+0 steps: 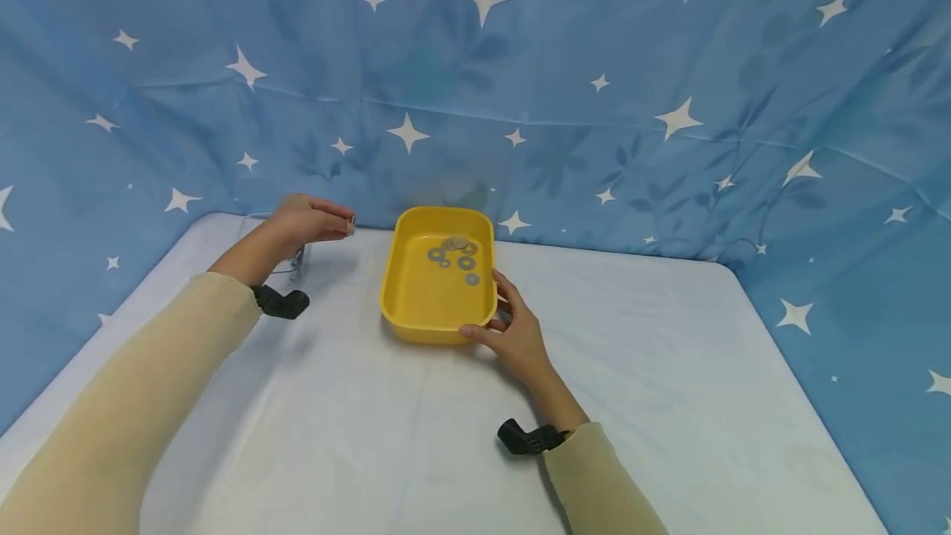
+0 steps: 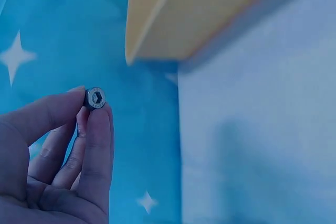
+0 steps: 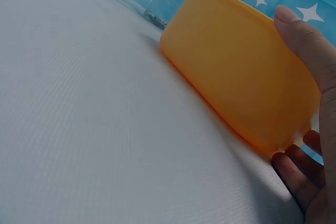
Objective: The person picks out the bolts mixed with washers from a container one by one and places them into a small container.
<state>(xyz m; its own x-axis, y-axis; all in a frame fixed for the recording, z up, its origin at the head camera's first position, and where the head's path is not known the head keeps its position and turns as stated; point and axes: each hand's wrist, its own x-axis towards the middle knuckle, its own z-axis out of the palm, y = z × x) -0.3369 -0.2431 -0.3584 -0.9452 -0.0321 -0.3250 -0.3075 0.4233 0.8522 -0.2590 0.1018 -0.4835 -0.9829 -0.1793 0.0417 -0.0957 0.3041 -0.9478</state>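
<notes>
Left hand raised left of the yellow tray, pinching a small bolt between thumb and fingertips, while right hand grips the tray's near right corner on the table.

Long beige sleeves, bare hands, black wrist mounts

Both arms wear close-fitting, pale beige sleeves that end at the wrists. A small black mount juts from under the left cuff, and a matching black mount sits at the right wrist. Fingernails are short and unpainted.
</notes>
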